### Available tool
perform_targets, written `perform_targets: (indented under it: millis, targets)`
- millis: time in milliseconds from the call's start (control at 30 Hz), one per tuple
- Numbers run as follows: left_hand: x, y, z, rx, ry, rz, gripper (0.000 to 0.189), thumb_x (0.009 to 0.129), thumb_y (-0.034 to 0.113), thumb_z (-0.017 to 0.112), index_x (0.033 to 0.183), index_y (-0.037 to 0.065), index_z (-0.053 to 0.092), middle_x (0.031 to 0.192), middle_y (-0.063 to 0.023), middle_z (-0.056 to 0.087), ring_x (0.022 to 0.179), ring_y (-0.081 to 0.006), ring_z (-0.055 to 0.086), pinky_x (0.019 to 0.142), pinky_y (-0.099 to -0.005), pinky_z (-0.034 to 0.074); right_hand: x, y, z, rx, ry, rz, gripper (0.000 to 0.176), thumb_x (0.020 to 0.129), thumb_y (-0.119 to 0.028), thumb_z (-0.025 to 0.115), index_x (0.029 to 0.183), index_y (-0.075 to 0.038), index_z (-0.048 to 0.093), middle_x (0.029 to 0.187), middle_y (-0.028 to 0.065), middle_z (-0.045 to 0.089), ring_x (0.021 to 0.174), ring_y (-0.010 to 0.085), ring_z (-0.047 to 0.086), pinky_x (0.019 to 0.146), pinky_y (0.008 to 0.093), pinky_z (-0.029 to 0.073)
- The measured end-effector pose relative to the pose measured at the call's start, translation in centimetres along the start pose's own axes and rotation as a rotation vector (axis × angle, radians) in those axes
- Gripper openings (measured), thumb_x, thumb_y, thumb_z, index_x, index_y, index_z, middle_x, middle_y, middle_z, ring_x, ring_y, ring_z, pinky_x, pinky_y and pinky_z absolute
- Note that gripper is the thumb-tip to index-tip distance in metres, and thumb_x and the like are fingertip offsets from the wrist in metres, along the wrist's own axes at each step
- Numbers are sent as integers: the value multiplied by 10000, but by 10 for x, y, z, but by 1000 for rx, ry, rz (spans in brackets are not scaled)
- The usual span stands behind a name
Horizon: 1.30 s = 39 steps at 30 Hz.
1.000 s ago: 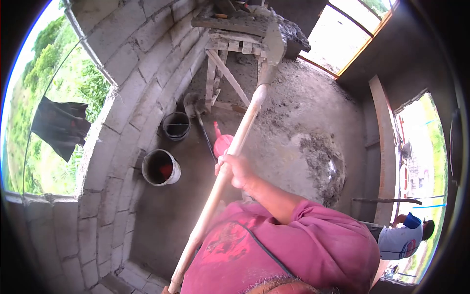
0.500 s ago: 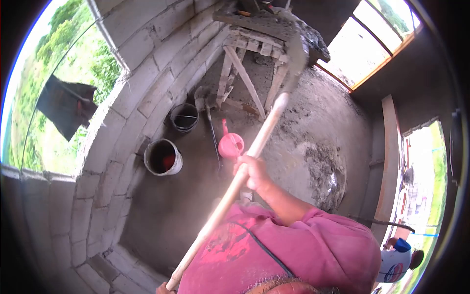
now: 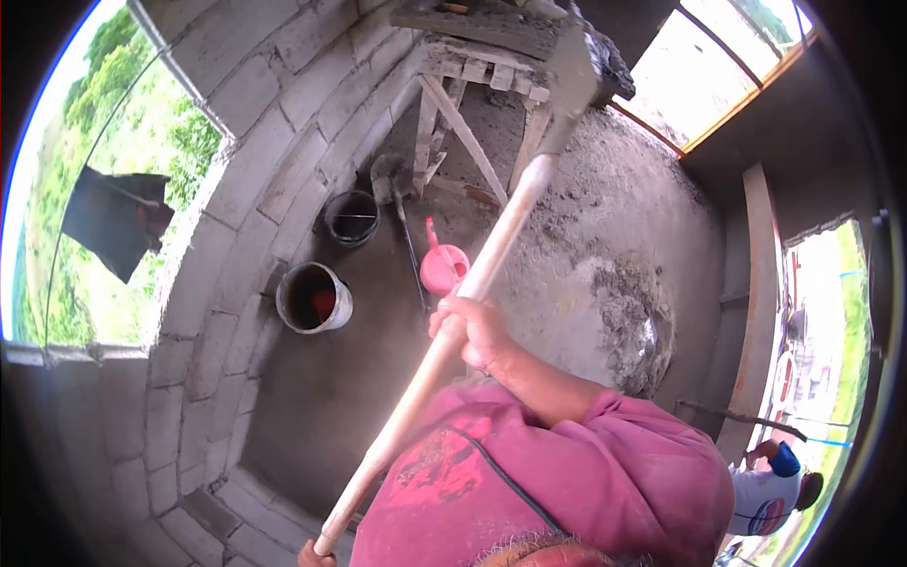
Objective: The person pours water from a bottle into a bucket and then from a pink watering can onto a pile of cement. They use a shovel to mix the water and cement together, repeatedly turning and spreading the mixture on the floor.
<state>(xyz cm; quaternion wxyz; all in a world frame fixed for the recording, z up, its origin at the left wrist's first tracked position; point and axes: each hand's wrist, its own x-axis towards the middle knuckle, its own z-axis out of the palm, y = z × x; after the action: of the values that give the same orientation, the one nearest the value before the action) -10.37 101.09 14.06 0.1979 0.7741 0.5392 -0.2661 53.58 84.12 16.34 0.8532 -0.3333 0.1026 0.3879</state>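
Observation:
My right hand (image 3: 470, 331) is wrapped round the middle of a long wooden handle (image 3: 397, 420), in front of my chest. At the bottom left my left hand (image 3: 315, 555) grips the handle's lower end, partly cut off by the frame. The handle slants up to the right into a grey, blurred blade (image 3: 573, 80), which overlaps the right side of a mortar-covered wooden platform (image 3: 472, 33). Whether the blade touches the platform cannot be told. Behind my right hand, a pink watering can (image 3: 444, 269) stands on the floor.
Two buckets (image 3: 315, 298) (image 3: 352, 219) and a shovel (image 3: 392, 180) are by the block wall (image 3: 255, 180) on the left. Wet mortar (image 3: 633, 321) lies on the floor at right. Another person (image 3: 765, 496) is outside the lower right opening. A plank (image 3: 759, 274) leans nearby.
The blade and upper handle have shifted up in the view, and my right hand slightly left. Both hands keep hold of the handle. The other person's arm is now bent up.

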Motion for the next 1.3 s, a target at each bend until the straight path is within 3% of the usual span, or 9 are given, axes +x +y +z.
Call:
perform_targets:
  millis: [67, 233, 467, 600, 767, 867, 967, 1133, 1300]
  targets:
    - [2, 13, 0, -36, -26, -10, 340, 799, 244, 721, 1075, 53, 669, 987, -206, 708, 904, -422, 686, 745, -491, 540, 10, -8, 12, 26, 24, -1, 174, 846, 8, 659, 924, -92, 541, 757, 88, 600, 690, 260, 642, 634, 430, 551]
    - [6, 31, 8, -85, -12, 16, 248, 740, 200, 712, 937, 63, 651, 886, -200, 691, 858, -436, 669, 716, -513, 520, 20, -5, -10, -38, 50, -28, 229, 851, -18, 664, 993, -80, 495, 801, 102, 594, 708, 260, 656, 600, 432, 572]
    - [8, 34, 40, -109, 183, 152, 129, 658, 139, 700, 743, 77, 626, 745, -191, 668, 795, -457, 646, 675, -543, 492, 7, -11, -29, -126, 272, -103, 229, 811, -9, 663, 967, -73, 509, 745, 96, 589, 613, 245, 631, 558, 424, 557]
    - [29, 29, 37, -24, 290, 150, 155, 593, 76, 680, 731, 81, 611, 774, -179, 651, 814, -449, 625, 718, -534, 487, 7, -6, -43, -161, 349, -100, 222, 809, -19, 673, 957, -71, 516, 747, 103, 590, 623, 251, 633, 562, 422, 556]
    - [26, -5, 25, 26, 452, 160, 177, 612, 100, 697, 758, 81, 598, 762, -173, 646, 803, -460, 614, 701, -565, 463, -4, 8, -23, -140, 248, -26, 127, 868, -37, 606, 944, -94, 520, 792, 86, 575, 708, 264, 627, 650, 447, 561]
    - [10, -20, 26, 45, 485, 177, 198, 707, 164, 725, 760, 42, 579, 745, -218, 638, 782, -478, 617, 652, -554, 458, -8, 24, -7, -49, 163, 29, 125, 871, -37, 636, 928, -86, 537, 776, 88, 582, 699, 263, 635, 656, 438, 565]
    - [3, -72, 56, -64, 162, 164, 534, 952, 430, 598, 1388, 127, 541, 981, -171, 705, 899, -282, 699, 815, -397, 584, -6, 21, 6, -69, 93, 29, 160, 869, -38, 662, 952, -61, 528, 789, 107, 605, 711, 258, 653, 659, 430, 569]
    - [7, -35, 30, -101, -13, 31, 470, 898, 373, 616, 1285, 116, 550, 950, -179, 699, 891, -318, 687, 804, -431, 564, -2, 5, 15, -160, 103, 29, 97, 877, -72, 665, 914, -1, 611, 758, 132, 645, 689, 262, 669, 674, 403, 572]
    - [12, -7, 18, -87, -75, -12, 407, 843, 316, 633, 1183, 104, 559, 920, -187, 693, 883, -353, 675, 793, -464, 544, -2, 20, 19, -82, 66, 28, 138, 876, -50, 671, 951, -16, 560, 763, 128, 632, 655, 262, 669, 635, 407, 590]
